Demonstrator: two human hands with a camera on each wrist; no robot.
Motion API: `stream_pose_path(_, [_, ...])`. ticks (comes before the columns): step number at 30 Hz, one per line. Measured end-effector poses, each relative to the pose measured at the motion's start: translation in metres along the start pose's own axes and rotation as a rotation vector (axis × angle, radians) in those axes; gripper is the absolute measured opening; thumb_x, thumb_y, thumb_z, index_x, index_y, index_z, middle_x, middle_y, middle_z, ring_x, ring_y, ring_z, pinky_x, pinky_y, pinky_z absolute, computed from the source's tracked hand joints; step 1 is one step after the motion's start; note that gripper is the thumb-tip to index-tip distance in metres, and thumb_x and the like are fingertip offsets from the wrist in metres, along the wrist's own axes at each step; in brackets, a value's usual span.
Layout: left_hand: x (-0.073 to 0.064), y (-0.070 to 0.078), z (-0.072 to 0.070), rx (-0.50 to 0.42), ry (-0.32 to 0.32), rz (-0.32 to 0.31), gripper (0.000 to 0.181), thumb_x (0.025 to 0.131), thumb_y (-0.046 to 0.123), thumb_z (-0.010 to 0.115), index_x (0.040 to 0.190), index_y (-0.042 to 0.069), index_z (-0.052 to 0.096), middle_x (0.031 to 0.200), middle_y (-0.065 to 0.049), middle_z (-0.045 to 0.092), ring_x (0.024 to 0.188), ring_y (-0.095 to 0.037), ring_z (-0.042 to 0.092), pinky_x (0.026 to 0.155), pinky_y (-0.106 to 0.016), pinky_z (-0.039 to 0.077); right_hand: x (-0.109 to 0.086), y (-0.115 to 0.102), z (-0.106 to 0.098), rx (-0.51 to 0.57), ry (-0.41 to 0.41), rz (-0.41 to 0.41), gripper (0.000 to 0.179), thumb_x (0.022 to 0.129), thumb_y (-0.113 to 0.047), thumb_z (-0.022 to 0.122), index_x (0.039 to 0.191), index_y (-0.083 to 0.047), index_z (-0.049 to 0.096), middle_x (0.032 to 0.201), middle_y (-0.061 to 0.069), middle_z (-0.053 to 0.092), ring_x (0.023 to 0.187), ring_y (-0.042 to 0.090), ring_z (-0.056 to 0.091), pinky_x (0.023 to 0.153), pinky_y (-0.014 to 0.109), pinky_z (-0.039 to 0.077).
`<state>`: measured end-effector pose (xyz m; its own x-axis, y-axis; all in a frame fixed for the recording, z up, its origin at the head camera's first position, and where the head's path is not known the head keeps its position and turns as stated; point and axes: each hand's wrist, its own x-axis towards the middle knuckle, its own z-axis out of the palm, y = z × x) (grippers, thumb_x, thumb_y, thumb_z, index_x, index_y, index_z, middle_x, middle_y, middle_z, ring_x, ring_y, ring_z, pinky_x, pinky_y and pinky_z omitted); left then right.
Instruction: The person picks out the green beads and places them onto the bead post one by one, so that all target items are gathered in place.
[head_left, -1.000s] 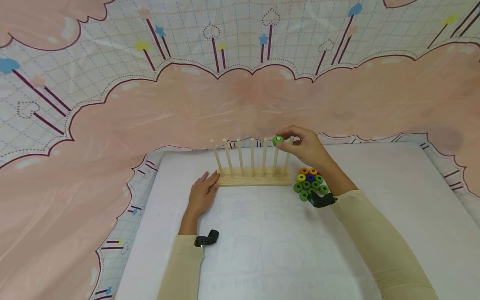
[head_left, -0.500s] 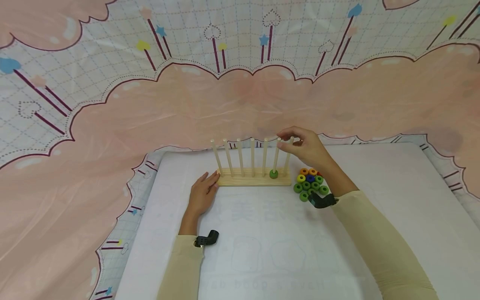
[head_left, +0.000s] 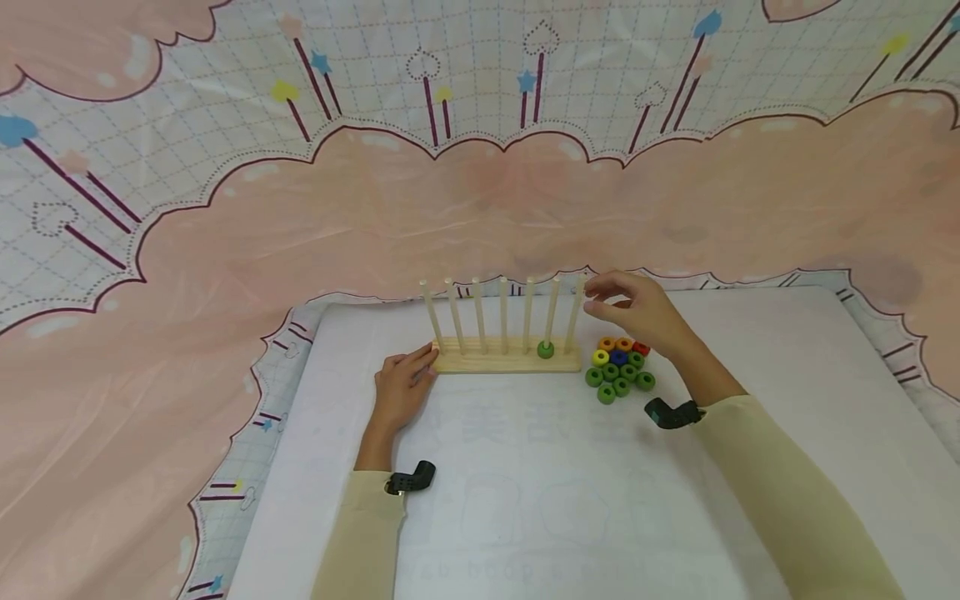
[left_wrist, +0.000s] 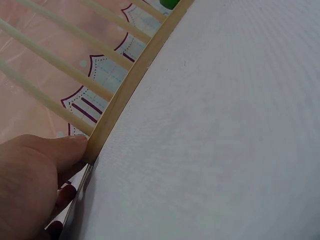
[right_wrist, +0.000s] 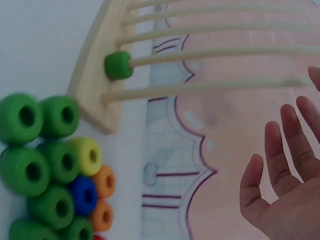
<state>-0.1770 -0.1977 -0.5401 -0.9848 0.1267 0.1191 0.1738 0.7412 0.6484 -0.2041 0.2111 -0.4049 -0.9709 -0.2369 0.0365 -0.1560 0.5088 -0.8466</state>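
Observation:
A wooden peg rack (head_left: 487, 363) stands on the white table with a row of upright pegs. One green bead (head_left: 546, 350) sits at the foot of the second peg from the right. My left hand (head_left: 401, 387) touches the rack's left end with its fingertips; the left wrist view shows a digit (left_wrist: 72, 147) against the end of the base. Beside the top of the rightmost peg is my right hand (head_left: 637, 312), its fingers loosely bent and holding nothing. Loose beads (head_left: 611, 372) lie grouped right of the rack: mostly green, plus orange, yellow, blue and red.
The white table (head_left: 525, 483) extends forward and to both sides of the rack. Behind it hangs a pink and white patterned cloth (head_left: 480, 208). Each wrist wears a black camera, the right one (head_left: 672, 414) close to the loose beads.
The green bead dropped from my right fingers down the second peg from the right to its base. My right hand then moved right and slightly down. The left hand stays at the rack's end.

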Motion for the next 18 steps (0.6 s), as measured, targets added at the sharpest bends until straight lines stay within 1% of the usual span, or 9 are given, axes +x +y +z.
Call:
stream_pose_path(4, [0.000,-0.001,0.000,-0.005,-0.008,-0.013,0.041,0.102,0.028,0.063,0.142,0.019,0.062,0.155,0.004,0.052,0.133,-0.031,0.045,0.104,-0.055,0.027,-0.009,0.020,-0.006,-0.034,-0.001,0.068,0.046,0.097,-0.044,0.069,0.131,-0.015,0.064,0.129,0.008,0.066,0.122,0.026,0.057,0.109,0.054,0.046])
stream_pose_path(11, [0.000,0.000,0.001,-0.006,0.019,-0.009,0.041,0.100,0.025,0.067,0.140,0.019,0.064,0.152,0.003,0.056,0.130,-0.032,0.048,0.103,-0.056,0.029,-0.027,0.058,-0.017,-0.062,0.009,0.217,0.052,0.098,-0.048,0.066,0.136,-0.013,0.061,0.132,0.011,0.063,0.126,0.032,0.052,0.106,0.060,0.043])
stream_pose_path(14, [0.001,0.000,0.001,-0.011,0.027,-0.015,0.040,0.099,0.024,0.068,0.139,0.019,0.065,0.150,0.002,0.058,0.129,-0.032,0.048,0.103,-0.056,0.029,-0.033,0.073,-0.020,-0.085,-0.007,0.263,0.057,0.097,-0.052,0.064,0.138,-0.013,0.059,0.134,0.014,0.061,0.128,0.035,0.050,0.106,0.062,0.042])
stream_pose_path(18, [0.002,0.000,0.001,-0.022,0.028,-0.021,0.040,0.098,0.023,0.069,0.138,0.019,0.066,0.149,0.000,0.059,0.129,-0.032,0.049,0.104,-0.056,0.028,-0.038,0.091,-0.023,-0.081,-0.051,0.332,0.058,0.096,-0.053,0.066,0.140,-0.016,0.058,0.140,0.014,0.058,0.131,0.036,0.047,0.104,0.058,0.045])
